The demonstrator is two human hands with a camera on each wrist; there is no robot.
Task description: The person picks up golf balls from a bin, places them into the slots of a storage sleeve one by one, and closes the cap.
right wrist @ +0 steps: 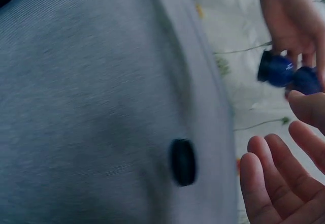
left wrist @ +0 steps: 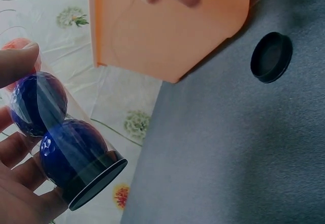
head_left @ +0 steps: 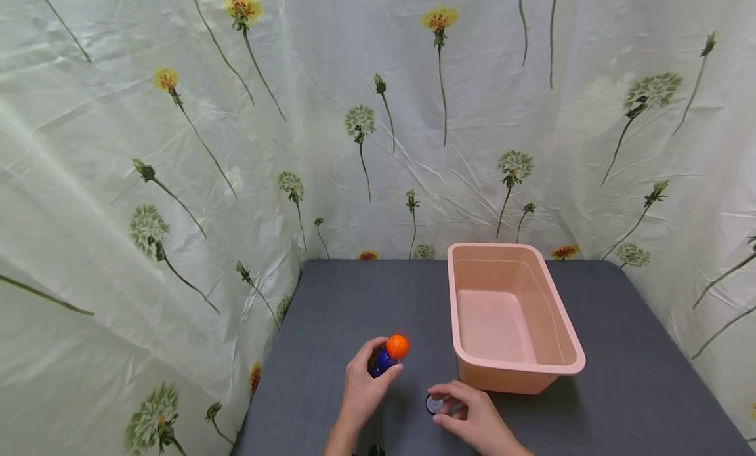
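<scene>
My left hand (head_left: 361, 392) grips a clear tube (head_left: 382, 364) above the table. Inside the tube, the left wrist view shows two dimpled blue golf balls (left wrist: 74, 150) and an orange ball (left wrist: 18, 45) at the upper end, partly hidden by the thumb. A black cap (left wrist: 97, 184) covers the tube's lower end. A second black round cap (head_left: 434, 404) lies on the table, its hollow side up. My right hand (head_left: 475, 416) hovers close to that loose cap, fingers loosely bent and apart from it in the right wrist view (right wrist: 284, 183).
A pink plastic bin (head_left: 499, 364) stands on the dark grey table (head_left: 354, 298), just beyond my right hand. Behind the table and along its sides hangs a pale curtain (head_left: 331, 147) printed with dandelions.
</scene>
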